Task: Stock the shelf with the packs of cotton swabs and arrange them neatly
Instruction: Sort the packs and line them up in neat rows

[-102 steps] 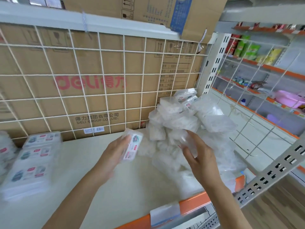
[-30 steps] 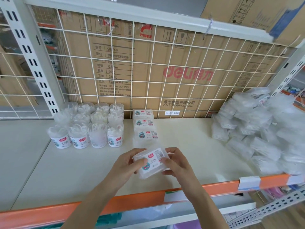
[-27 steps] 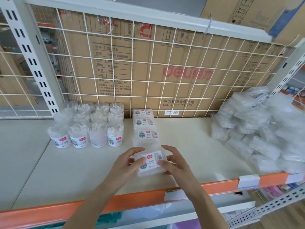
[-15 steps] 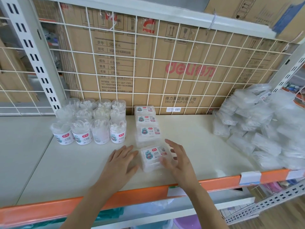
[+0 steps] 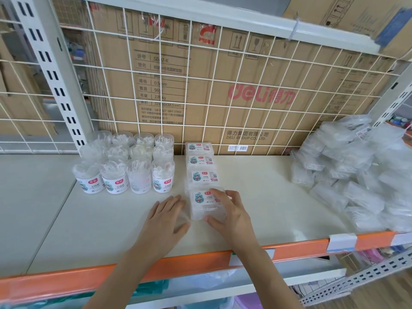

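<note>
A clear flat pack of cotton swabs point(image 5: 201, 205) lies on the cream shelf point(image 5: 267, 197) as the nearest in a straight front-to-back row of packs point(image 5: 204, 176) reaching the back grid. My right hand point(image 5: 233, 214) holds this front pack, with its fingers arched over the top and right side and its thumb against the near edge. My left hand point(image 5: 166, 217) rests flat on the shelf just left of the pack, fingers straight. A loose pile of clear packs point(image 5: 361, 175) sits at the right end of the shelf.
Several round tubs point(image 5: 124, 166) stand in a block left of the row. A white wire grid point(image 5: 223, 97) backs the shelf, with cardboard boxes point(image 5: 263, 94) behind it. An orange front lip point(image 5: 200, 262) carries price-tag holders point(image 5: 341, 241). Bare shelf lies between row and pile.
The pack went from the pile to the shelf and was set down at the front of the row. My left hand let go and lies flat; my right hand now covers the pack.
</note>
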`<state>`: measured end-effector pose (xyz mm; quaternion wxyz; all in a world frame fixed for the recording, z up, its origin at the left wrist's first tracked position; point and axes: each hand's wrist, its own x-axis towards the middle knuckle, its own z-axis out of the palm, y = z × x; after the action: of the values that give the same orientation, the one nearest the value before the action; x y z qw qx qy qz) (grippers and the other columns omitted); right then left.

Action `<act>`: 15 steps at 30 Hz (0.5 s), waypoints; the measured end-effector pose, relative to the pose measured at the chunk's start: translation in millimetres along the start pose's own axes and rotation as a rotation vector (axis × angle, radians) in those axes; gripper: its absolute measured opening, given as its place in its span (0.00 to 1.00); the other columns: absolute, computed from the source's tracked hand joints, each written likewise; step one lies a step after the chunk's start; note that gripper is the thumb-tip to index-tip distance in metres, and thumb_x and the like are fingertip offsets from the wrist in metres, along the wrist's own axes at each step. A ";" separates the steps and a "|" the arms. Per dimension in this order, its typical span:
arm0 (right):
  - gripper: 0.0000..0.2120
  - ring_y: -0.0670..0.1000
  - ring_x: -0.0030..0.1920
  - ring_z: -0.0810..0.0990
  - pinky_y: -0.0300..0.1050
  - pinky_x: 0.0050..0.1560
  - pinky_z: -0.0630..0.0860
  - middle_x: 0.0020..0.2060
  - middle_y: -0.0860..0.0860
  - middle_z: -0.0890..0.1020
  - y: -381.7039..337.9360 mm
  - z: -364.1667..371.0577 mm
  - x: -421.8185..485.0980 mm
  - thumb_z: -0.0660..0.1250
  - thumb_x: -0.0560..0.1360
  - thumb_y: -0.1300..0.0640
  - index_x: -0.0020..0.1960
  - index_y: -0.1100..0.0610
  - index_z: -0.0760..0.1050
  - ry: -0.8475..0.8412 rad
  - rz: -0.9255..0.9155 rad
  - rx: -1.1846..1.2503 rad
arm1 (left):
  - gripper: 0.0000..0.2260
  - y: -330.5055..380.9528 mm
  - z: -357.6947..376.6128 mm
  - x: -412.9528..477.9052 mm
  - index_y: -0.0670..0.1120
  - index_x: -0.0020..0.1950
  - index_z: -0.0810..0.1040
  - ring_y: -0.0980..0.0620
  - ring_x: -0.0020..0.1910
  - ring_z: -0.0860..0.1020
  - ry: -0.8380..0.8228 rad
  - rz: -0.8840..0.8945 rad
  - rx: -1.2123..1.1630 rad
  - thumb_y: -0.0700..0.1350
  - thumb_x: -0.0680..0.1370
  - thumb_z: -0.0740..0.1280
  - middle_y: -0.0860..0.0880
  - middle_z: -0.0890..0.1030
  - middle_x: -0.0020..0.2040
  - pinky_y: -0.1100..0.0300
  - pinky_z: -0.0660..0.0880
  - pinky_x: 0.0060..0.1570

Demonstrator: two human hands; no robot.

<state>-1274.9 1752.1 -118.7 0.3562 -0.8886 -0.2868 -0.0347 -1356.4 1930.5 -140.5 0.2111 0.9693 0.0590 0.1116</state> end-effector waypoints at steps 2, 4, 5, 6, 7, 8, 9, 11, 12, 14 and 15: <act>0.30 0.54 0.54 0.77 0.48 0.50 0.78 0.61 0.51 0.69 0.6 0.7 -0.2 0.70 0.66 0.50 0.67 0.48 0.69 0.001 0.000 0.008 | 0.41 0.4 -1.4 0.8 0.49 0.74 0.61 0.56 0.75 0.54 -0.005 -0.002 0.000 0.66 0.66 0.39 0.54 0.58 0.76 0.65 0.36 0.68; 0.31 0.53 0.54 0.77 0.49 0.50 0.79 0.61 0.51 0.69 1.1 0.7 -0.8 0.68 0.66 0.47 0.68 0.47 0.68 -0.001 -0.005 0.013 | 0.41 0.9 -2.3 0.9 0.49 0.75 0.60 0.56 0.75 0.54 -0.010 0.000 -0.002 0.66 0.66 0.39 0.54 0.59 0.75 0.65 0.37 0.68; 0.31 0.52 0.55 0.77 0.49 0.51 0.79 0.62 0.50 0.68 1.2 0.3 -1.6 0.69 0.66 0.46 0.69 0.47 0.67 -0.010 -0.010 0.013 | 0.41 1.2 -2.4 0.7 0.48 0.74 0.60 0.56 0.75 0.55 -0.011 0.000 -0.008 0.66 0.66 0.40 0.53 0.59 0.75 0.65 0.37 0.68; 0.33 0.50 0.56 0.76 0.48 0.52 0.79 0.64 0.49 0.67 0.9 -0.9 -2.9 0.68 0.67 0.43 0.70 0.46 0.66 -0.022 -0.014 0.015 | 0.41 1.7 -2.7 0.2 0.48 0.74 0.61 0.55 0.74 0.56 -0.006 -0.002 -0.020 0.66 0.66 0.40 0.52 0.60 0.75 0.65 0.39 0.69; 0.34 0.48 0.57 0.75 0.46 0.52 0.78 0.65 0.48 0.66 0.1 -2.8 -4.6 0.66 0.67 0.38 0.71 0.44 0.64 -0.029 -0.011 0.020 | 0.41 1.9 -3.3 -0.2 0.47 0.74 0.62 0.53 0.74 0.58 0.003 -0.009 -0.036 0.66 0.67 0.41 0.51 0.62 0.75 0.64 0.42 0.70; 0.35 0.47 0.58 0.74 0.45 0.52 0.77 0.66 0.46 0.65 -0.5 -5.2 -6.3 0.63 0.67 0.34 0.71 0.43 0.62 -0.022 -0.009 0.030 | 0.40 2.1 -4.6 -0.5 0.46 0.73 0.63 0.52 0.73 0.60 0.016 -0.020 -0.060 0.65 0.67 0.43 0.50 0.63 0.74 0.62 0.46 0.71; 0.35 0.46 0.58 0.74 0.45 0.53 0.77 0.66 0.46 0.65 -0.2 -8.0 -7.9 0.59 0.67 0.31 0.72 0.43 0.61 -0.003 -0.007 0.042 | 0.38 1.9 -5.7 -0.6 0.45 0.73 0.65 0.50 0.72 0.62 0.030 -0.029 -0.088 0.64 0.68 0.45 0.49 0.65 0.73 0.59 0.51 0.71; 0.34 0.47 0.60 0.73 0.46 0.54 0.76 0.66 0.45 0.68 2.5 -15.7 -12.0 0.55 0.69 0.31 0.72 0.45 0.62 0.046 -0.002 0.053 | 0.33 1.2 -7.2 -0.6 0.44 0.70 0.68 0.46 0.69 0.68 0.081 -0.012 -0.106 0.60 0.71 0.50 0.46 0.70 0.70 0.53 0.61 0.68; 0.34 0.47 0.60 0.73 0.46 0.55 0.76 0.65 0.45 0.69 4.7 -20.2 -14.6 0.54 0.70 0.31 0.71 0.46 0.63 0.072 -0.003 0.043 | 0.30 1.3 -7.5 -0.7 0.45 0.69 0.69 0.45 0.67 0.70 0.116 0.013 -0.103 0.58 0.73 0.52 0.46 0.72 0.68 0.52 0.64 0.66; 0.32 0.48 0.60 0.74 0.49 0.56 0.75 0.63 0.46 0.72 11.0 -30.5 -20.6 0.55 0.72 0.33 0.70 0.50 0.66 0.126 -0.008 0.000 | 0.24 2.9 -8.0 -1.0 0.48 0.68 0.66 0.47 0.65 0.70 0.175 0.059 -0.115 0.55 0.74 0.55 0.45 0.74 0.66 0.55 0.65 0.64; 0.31 0.50 0.60 0.75 0.50 0.56 0.75 0.62 0.47 0.74 14.6 -36.2 -24.2 0.56 0.73 0.35 0.69 0.51 0.68 0.150 -0.009 -0.026 | 0.22 3.8 -8.7 -1.0 0.48 0.68 0.65 0.49 0.64 0.69 0.194 0.074 -0.124 0.54 0.75 0.55 0.45 0.74 0.66 0.57 0.64 0.64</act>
<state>-1282.1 1708.2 -107.2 0.3647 -0.8869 -0.2627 -0.1063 -1359.2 1930.3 -131.4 0.2595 0.9406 0.0363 0.2158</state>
